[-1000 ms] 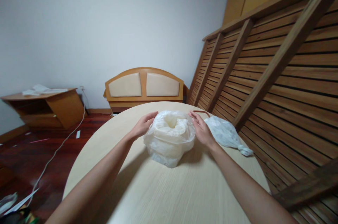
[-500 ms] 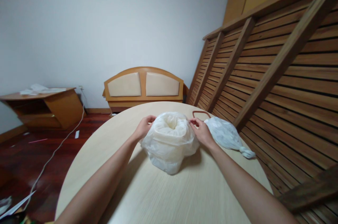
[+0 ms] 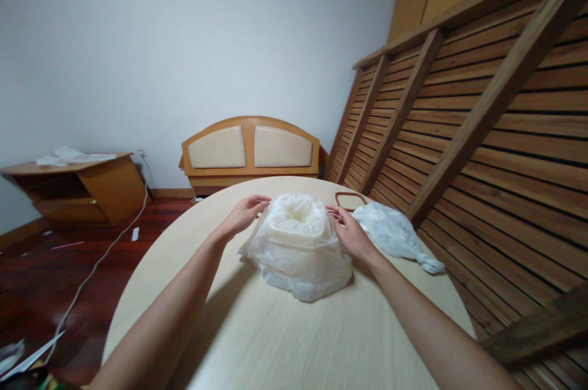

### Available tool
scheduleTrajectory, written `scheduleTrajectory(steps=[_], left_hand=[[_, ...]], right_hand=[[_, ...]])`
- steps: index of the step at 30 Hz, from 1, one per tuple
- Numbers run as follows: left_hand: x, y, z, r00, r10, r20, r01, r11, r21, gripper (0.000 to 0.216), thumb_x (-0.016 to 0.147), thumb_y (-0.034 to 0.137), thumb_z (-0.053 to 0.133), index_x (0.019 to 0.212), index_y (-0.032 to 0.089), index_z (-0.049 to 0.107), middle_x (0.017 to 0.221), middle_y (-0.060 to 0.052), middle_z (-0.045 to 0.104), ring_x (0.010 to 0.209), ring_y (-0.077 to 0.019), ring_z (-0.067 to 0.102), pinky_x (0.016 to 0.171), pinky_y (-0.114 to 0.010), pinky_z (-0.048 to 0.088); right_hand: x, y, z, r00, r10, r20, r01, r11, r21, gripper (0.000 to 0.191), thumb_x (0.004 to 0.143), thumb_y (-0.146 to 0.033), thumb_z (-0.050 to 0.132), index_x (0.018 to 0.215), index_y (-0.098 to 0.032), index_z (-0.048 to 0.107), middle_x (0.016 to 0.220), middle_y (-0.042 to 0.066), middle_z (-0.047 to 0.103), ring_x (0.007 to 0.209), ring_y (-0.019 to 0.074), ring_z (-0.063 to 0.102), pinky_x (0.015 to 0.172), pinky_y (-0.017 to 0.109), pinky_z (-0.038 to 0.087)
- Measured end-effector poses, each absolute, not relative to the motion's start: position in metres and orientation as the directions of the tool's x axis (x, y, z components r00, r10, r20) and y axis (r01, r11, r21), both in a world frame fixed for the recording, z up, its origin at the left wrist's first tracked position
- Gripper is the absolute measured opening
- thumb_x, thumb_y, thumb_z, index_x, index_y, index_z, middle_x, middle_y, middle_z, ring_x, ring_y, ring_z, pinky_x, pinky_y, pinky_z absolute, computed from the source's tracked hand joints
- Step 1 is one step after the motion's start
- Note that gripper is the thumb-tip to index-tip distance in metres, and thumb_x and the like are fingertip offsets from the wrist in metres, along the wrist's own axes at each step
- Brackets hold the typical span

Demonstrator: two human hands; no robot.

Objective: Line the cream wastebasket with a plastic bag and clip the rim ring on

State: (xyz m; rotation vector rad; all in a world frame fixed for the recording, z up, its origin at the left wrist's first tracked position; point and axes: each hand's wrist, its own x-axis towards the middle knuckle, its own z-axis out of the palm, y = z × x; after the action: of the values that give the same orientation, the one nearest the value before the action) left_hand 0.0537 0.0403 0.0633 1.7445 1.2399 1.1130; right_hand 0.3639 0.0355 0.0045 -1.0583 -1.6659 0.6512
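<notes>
The left hand (image 3: 248,213) bends its fingers loosely beside the rim of the white plastic bag (image 3: 301,261); the right hand (image 3: 353,234) rests slightly parted fingers against the opposite side. Whether either pinches the film, I cannot tell. The bag stands mouth-up, nearer the table's far edge than its near one. Uneven pressure could fold the soft rim inward or tilt the bag; a hard tug might tear it. A knotted bag (image 3: 390,231) lies by the right edge of the round table (image 3: 294,347), a brown loop (image 3: 351,194) beyond it. Past the far edge is a headboard (image 3: 250,145); rightward, slatted wood (image 3: 459,133).
</notes>
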Motion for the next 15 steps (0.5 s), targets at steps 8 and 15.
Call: scheduleTrajectory(steps=[8,15], left_hand=[[0.066,0.03,0.059,0.418,0.886,0.201,0.286,-0.338,0.897,0.059,0.068,0.039,0.079,0.118,0.012,0.063,0.099,-0.013,0.074,0.091,-0.0261,0.07,0.077,-0.033,0.054],[0.055,0.037,0.049,0.206,0.955,0.213,0.539,-0.292,0.79,0.032,0.065,0.031,0.073,0.091,0.013,0.07,0.081,-0.008,0.074,0.078,-0.0243,0.068,0.065,-0.029,0.05]], right_hand=[[0.354,0.03,0.002,-0.202,0.86,0.469,0.288,0.51,-0.81,0.036,0.077,-0.018,0.063,0.113,-0.019,0.068,0.115,0.009,0.072,0.098,0.0225,0.068,0.095,0.039,0.051],[0.359,0.024,0.006,-0.207,0.874,0.439,0.427,0.484,-0.764,0.031,0.075,-0.011,0.058,0.101,-0.017,0.073,0.098,0.007,0.076,0.09,0.023,0.069,0.088,0.037,0.051]])
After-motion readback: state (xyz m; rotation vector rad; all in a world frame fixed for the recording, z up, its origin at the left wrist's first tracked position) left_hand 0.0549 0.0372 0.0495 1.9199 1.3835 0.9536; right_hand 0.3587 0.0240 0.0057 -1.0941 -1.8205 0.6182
